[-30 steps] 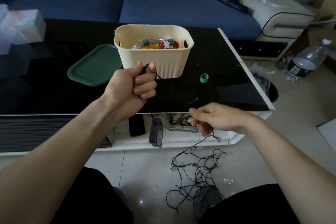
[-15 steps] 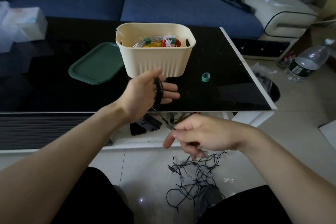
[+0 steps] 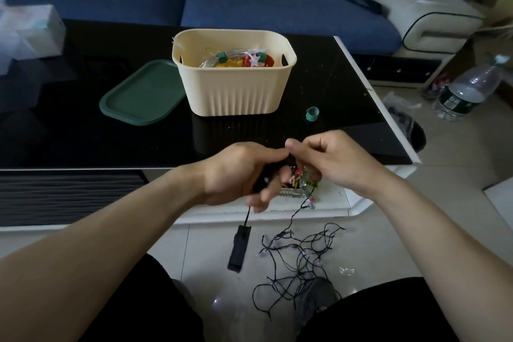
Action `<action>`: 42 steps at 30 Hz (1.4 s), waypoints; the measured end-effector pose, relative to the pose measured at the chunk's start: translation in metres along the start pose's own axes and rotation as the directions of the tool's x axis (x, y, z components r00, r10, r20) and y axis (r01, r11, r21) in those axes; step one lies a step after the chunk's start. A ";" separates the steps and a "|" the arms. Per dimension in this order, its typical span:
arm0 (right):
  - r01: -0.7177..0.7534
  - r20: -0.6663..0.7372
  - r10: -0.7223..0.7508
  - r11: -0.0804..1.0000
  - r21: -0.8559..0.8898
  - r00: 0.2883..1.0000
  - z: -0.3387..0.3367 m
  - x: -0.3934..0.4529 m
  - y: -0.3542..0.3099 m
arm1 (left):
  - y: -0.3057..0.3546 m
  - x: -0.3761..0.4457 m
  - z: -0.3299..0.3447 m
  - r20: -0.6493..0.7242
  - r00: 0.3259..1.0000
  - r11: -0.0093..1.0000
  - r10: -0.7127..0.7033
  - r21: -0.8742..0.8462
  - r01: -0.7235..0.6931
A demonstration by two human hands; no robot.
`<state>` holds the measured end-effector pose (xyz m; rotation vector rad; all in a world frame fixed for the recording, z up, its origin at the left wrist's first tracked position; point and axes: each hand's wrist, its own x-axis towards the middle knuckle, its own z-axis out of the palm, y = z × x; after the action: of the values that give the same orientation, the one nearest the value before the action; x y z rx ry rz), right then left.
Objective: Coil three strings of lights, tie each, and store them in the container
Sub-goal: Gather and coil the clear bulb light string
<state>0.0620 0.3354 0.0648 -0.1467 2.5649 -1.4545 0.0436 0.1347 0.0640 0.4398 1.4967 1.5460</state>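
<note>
A black string of lights (image 3: 298, 258) lies tangled on the floor tiles between my knees. My left hand (image 3: 238, 172) grips a few coils of it, and its black battery box (image 3: 238, 247) dangles below. My right hand (image 3: 333, 161) pinches the wire just right of the left hand, thumb against the left thumb. The wire runs down from it to the tangle. The cream container (image 3: 236, 91) stands on the black table (image 3: 83, 133) beyond my hands. Inside it lie tied light coils (image 3: 236, 60), clear, yellow and red. A green tie ring (image 3: 312, 114) sits to its right.
A dark green lid (image 3: 141, 97) lies left of the container. A tissue pack (image 3: 30, 32) sits at the table's far left. A blue sofa (image 3: 249, 5) runs behind. A water bottle (image 3: 469, 91) stands on the floor at right. Small items fill the shelf (image 3: 294, 189) under the table.
My left hand dropped from in front of the container to the table's front edge. My right hand rose from near the floor to meet it, carrying wire up.
</note>
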 end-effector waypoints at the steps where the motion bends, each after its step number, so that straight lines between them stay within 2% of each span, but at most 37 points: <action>1: 0.000 0.017 0.001 1.000 -0.028 1.000 0.001 0.001 0.002 | 0.000 0.000 0.000 -0.036 0.999 0.998 0.007 -0.054 -0.009; 6: -0.070 0.098 0.075 0.996 -0.051 0.992 0.002 0.006 0.007 | 0.006 -0.001 -0.009 -0.144 0.989 0.938 -0.010 -0.343 -0.040; 9: -0.129 0.188 0.095 0.976 0.175 0.978 0.004 0.008 0.007 | 0.009 -0.006 -0.015 -0.228 0.972 0.874 0.056 -0.460 -0.158; 11: -0.201 0.259 0.109 0.911 0.361 0.960 0.005 0.008 0.004 | 0.011 -0.007 -0.016 -0.292 0.951 0.817 0.103 -0.520 -0.249; 15: -0.322 0.350 0.156 0.810 0.490 0.924 0.012 0.007 0.000 | 0.015 -0.012 -0.021 -0.397 0.897 0.741 0.194 -0.539 -0.400; 18: -0.388 0.351 0.239 0.802 0.454 0.905 0.020 0.007 0.001 | 0.019 -0.017 -0.023 -0.458 0.851 0.657 0.259 -0.563 -0.503; 20: -0.388 0.320 0.283 0.857 0.338 0.904 0.026 0.006 0.002 | 0.020 -0.018 -0.024 -0.488 0.825 0.596 0.284 -0.585 -0.551; 22: -0.341 0.291 0.277 0.919 0.198 0.916 0.030 0.005 0.004 | 0.021 -0.018 -0.026 -0.506 0.813 0.602 0.287 -0.565 -0.564; 25: -0.238 0.284 0.214 0.970 0.054 0.935 0.036 -0.001 -0.002 | 0.020 -0.015 -0.027 -0.529 0.806 0.680 0.264 -0.490 -0.545; 29: -0.139 0.279 0.122 0.989 0.041 0.953 0.045 -0.008 -0.013 | 0.012 -0.005 -0.025 -0.511 0.840 0.833 0.182 -0.374 -0.408; 35: 0.049 0.002 -0.050 0.992 0.120 0.999 0.034 -0.007 -0.020 | 0.009 -0.001 -0.003 -0.265 0.964 0.963 -0.012 -0.263 -0.061; 38: 0.162 -0.151 -0.163 0.987 -0.024 0.975 0.024 -0.004 -0.014 | 0.005 0.001 0.001 -0.145 0.988 0.990 -0.049 -0.140 0.028; 40: 0.194 -0.187 -0.200 0.980 -0.052 0.962 0.018 -0.002 -0.009 | 0.003 0.002 -0.001 -0.077 0.994 0.997 -0.072 -0.039 0.069; 42: 0.182 -0.141 -0.187 0.982 -0.047 0.972 0.014 -0.002 -0.007 | 0.001 0.002 -0.002 -0.036 0.995 0.994 -0.090 0.052 0.092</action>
<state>0.0674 0.3205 0.0640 -0.3023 2.7583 -1.5379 0.0405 0.1352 0.0635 0.3722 1.5657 1.4516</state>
